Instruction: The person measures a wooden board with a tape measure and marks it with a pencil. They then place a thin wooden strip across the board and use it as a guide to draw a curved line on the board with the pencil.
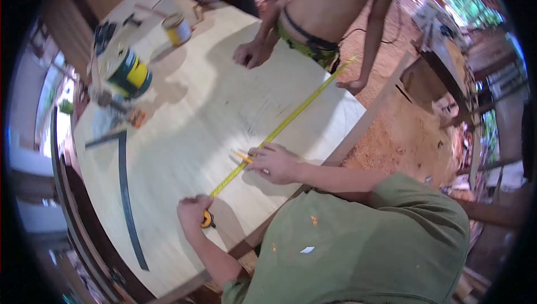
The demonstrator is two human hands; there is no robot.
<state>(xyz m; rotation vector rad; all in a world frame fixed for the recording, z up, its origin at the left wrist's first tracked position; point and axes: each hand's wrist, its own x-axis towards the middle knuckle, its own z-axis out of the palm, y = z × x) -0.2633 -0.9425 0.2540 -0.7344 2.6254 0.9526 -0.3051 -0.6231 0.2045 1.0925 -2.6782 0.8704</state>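
Tape measure (207,219) is on the bench (184,108), orange case at the near end, yellow blade (291,118) laid out flat. Blade is used as landmark. Long axis is diagonal, straight: near left to far right, far tip reaching the bench edge beside a co-worker's hand (352,85).

Left hand (193,211) is placed at the near end of the blade, palm down, fingers curled over the case and blade root; exact grip is hidden. Forearm is angled up-left from the sleeve.

Right hand (275,163) is laid across the mid-blade, partly open, palm down, orange pencil (244,157) held at the fingers, its tip pointed left over the blade. Forearm is nearly level, brought in from the right.

Black L-shaped square (125,192) is laid left of the blade, well apart. Green-and-yellow can (132,74) and smaller yellow tin (177,29) are stood farther up, left of the blade. Co-worker's other hand (251,55) is rested, fingers curled, left of the blade's far end.
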